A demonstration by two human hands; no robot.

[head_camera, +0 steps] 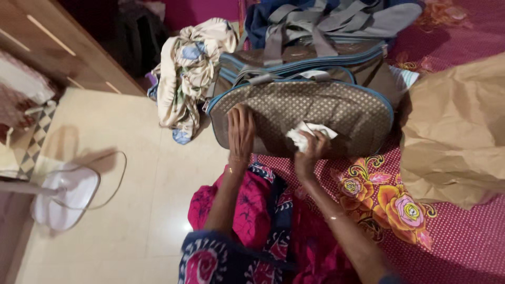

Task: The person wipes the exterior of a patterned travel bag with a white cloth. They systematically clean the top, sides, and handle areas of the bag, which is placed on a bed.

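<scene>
- Nearest my camera is my own lap in pink and blue printed cloth (247, 221), at the near edge of the bed.
- My left hand (241, 131) lies flat, fingers spread wide, holding nothing, pressed on the brown dotted bag's (315, 113) left end.
- My right hand (310, 152) is closed round a crumpled white cloth (305, 134), which touches the bag's near face.
- The bag sits on the red flowered bedspread (447, 236) at the bed's left edge, just above my knees. Its long axis runs left to right across the view, grey straps (315, 26) pointing away from me.
- I judge the step in hand is wiping the bag's side while the left hand steadies it. The next stroke would call for firm left-hand pressure so the bag does not slide towards the floor.
- A cream crumpled garment (189, 68) hangs just beside the bag's left end; brown paper (457, 126) lies to its right.
- A white fan base (66, 194) stands on the tiled floor (147, 184), well apart.
</scene>
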